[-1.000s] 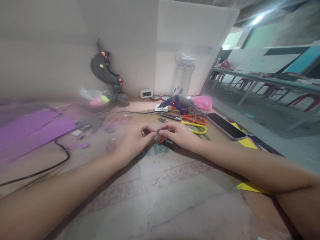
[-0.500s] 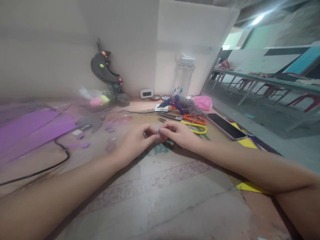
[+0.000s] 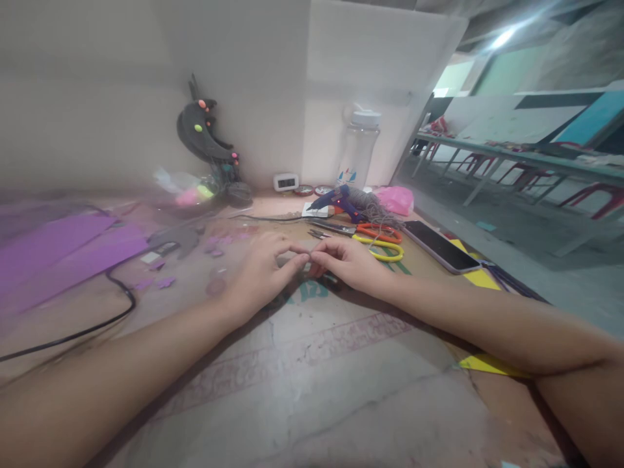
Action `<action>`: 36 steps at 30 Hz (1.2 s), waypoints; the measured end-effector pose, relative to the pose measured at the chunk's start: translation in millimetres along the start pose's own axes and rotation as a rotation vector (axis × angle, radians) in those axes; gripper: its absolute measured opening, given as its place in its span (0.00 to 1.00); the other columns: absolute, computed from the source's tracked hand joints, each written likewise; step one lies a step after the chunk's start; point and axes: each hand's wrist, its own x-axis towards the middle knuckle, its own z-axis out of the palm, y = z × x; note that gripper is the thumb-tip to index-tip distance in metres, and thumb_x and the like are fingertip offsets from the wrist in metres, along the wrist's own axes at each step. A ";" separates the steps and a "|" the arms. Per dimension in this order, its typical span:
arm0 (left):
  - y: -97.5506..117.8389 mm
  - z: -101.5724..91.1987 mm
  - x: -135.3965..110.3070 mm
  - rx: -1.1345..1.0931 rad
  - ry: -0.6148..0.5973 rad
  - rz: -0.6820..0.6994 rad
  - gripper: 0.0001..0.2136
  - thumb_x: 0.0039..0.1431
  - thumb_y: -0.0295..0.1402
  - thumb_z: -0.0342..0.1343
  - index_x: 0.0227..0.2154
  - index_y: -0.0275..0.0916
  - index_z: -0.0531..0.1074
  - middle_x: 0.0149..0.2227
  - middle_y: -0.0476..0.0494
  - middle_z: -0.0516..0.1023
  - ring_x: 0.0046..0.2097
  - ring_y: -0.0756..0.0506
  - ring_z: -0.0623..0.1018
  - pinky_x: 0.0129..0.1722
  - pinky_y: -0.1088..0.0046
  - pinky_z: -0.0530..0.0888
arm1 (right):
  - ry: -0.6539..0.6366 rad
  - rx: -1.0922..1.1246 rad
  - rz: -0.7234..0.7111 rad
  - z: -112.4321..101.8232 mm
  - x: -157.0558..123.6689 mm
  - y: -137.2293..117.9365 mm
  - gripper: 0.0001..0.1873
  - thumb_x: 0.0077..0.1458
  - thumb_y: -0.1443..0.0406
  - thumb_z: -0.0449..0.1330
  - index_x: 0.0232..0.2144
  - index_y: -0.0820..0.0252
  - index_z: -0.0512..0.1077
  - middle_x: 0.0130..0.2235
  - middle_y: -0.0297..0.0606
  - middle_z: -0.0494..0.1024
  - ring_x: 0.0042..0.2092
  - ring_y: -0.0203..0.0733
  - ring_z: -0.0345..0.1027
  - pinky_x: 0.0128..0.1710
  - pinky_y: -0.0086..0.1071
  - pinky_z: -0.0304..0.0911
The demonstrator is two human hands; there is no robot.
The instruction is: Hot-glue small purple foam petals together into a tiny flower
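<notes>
My left hand (image 3: 266, 270) and my right hand (image 3: 351, 263) meet fingertip to fingertip over the middle of the table. Thumb and index finger of each are pinched together, and whatever lies between them is too small to make out. Just beyond my right hand are yellow-handled scissors (image 3: 390, 250) and orange-handled scissors (image 3: 380, 232). Behind these lies a blue glue gun (image 3: 341, 200), beside a bundle of grey yarn (image 3: 373, 207).
Purple sheets (image 3: 68, 253) and small purple cutouts (image 3: 166, 282) lie at left, near a black cable (image 3: 129, 305). A phone (image 3: 441, 246) rests at right over yellow paper (image 3: 482, 278). Along the back stand a clear bottle (image 3: 359, 153), a small digital clock (image 3: 285, 182) and a dark crescent ornament (image 3: 202, 133).
My left hand's fingers have straightened slightly and its fingertips have shifted a little against those of my right hand. The objects on the table have stayed where they were.
</notes>
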 end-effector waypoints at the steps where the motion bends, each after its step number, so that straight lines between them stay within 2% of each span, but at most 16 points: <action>1: 0.2 -0.2 0.1 -0.004 -0.003 0.003 0.11 0.61 0.40 0.52 0.34 0.41 0.76 0.37 0.46 0.77 0.42 0.45 0.74 0.46 0.66 0.67 | 0.001 -0.010 -0.003 -0.1 -0.1 0.1 0.13 0.58 0.57 0.56 0.30 0.61 0.71 0.29 0.37 0.79 0.31 0.37 0.73 0.34 0.30 0.68; 5: 2.9 -1.2 1.1 -0.028 -0.030 0.000 0.09 0.61 0.38 0.52 0.33 0.41 0.75 0.36 0.47 0.78 0.42 0.45 0.74 0.45 0.67 0.67 | 0.001 -0.025 -0.014 -0.4 -0.1 -0.2 0.13 0.58 0.58 0.56 0.31 0.61 0.72 0.29 0.36 0.79 0.31 0.37 0.73 0.34 0.30 0.68; 12: 5.9 -1.0 1.5 -0.056 -0.060 -0.098 0.06 0.57 0.35 0.53 0.30 0.40 0.73 0.35 0.48 0.78 0.41 0.45 0.75 0.45 0.68 0.67 | -0.009 -0.034 -0.015 0.4 0.3 -0.7 0.14 0.59 0.58 0.55 0.31 0.62 0.72 0.29 0.37 0.79 0.31 0.37 0.73 0.34 0.31 0.69; 21: 10.3 -3.5 4.2 -0.084 -0.009 -0.212 0.07 0.56 0.35 0.51 0.29 0.40 0.72 0.33 0.47 0.78 0.40 0.44 0.76 0.45 0.67 0.68 | 0.084 0.128 0.015 -0.1 4.3 2.1 0.16 0.59 0.57 0.54 0.45 0.61 0.68 0.28 0.34 0.77 0.30 0.35 0.72 0.32 0.30 0.68; 23: 10.8 -3.5 4.2 -0.087 -0.012 -0.221 0.07 0.56 0.35 0.51 0.28 0.40 0.72 0.33 0.47 0.78 0.40 0.44 0.76 0.45 0.67 0.69 | 0.120 0.155 -0.010 -0.5 5.2 3.0 0.14 0.59 0.57 0.55 0.43 0.60 0.67 0.27 0.33 0.76 0.29 0.35 0.71 0.32 0.30 0.67; 26: 10.0 -3.0 3.9 -0.087 -0.020 -0.237 0.07 0.56 0.35 0.52 0.28 0.40 0.72 0.33 0.47 0.78 0.40 0.43 0.76 0.44 0.67 0.69 | 0.182 0.141 -0.020 -1.0 5.7 3.9 0.09 0.56 0.59 0.58 0.33 0.59 0.65 0.26 0.31 0.74 0.27 0.34 0.69 0.30 0.29 0.66; 29: 8.9 -2.4 3.8 -0.089 -0.034 -0.261 0.06 0.55 0.35 0.52 0.27 0.40 0.72 0.33 0.47 0.78 0.40 0.43 0.75 0.43 0.67 0.69 | 0.182 0.072 -0.039 -1.4 4.9 3.7 0.10 0.56 0.60 0.58 0.28 0.59 0.65 0.25 0.32 0.74 0.27 0.34 0.69 0.30 0.29 0.65; 32: 8.3 -1.9 3.7 -0.075 -0.029 -0.255 0.06 0.55 0.34 0.52 0.27 0.41 0.72 0.33 0.47 0.78 0.40 0.43 0.75 0.43 0.66 0.69 | 0.170 0.007 -0.027 -2.2 3.4 2.1 0.11 0.57 0.58 0.56 0.30 0.60 0.69 0.27 0.33 0.74 0.27 0.34 0.68 0.27 0.28 0.63; 36: 7.0 -1.0 2.4 -0.029 0.007 -0.137 0.05 0.56 0.33 0.53 0.29 0.41 0.72 0.34 0.48 0.78 0.40 0.44 0.75 0.44 0.67 0.68 | 0.183 -0.089 -0.029 -3.1 2.1 -1.6 0.13 0.57 0.59 0.56 0.36 0.61 0.74 0.29 0.34 0.75 0.28 0.35 0.67 0.27 0.28 0.62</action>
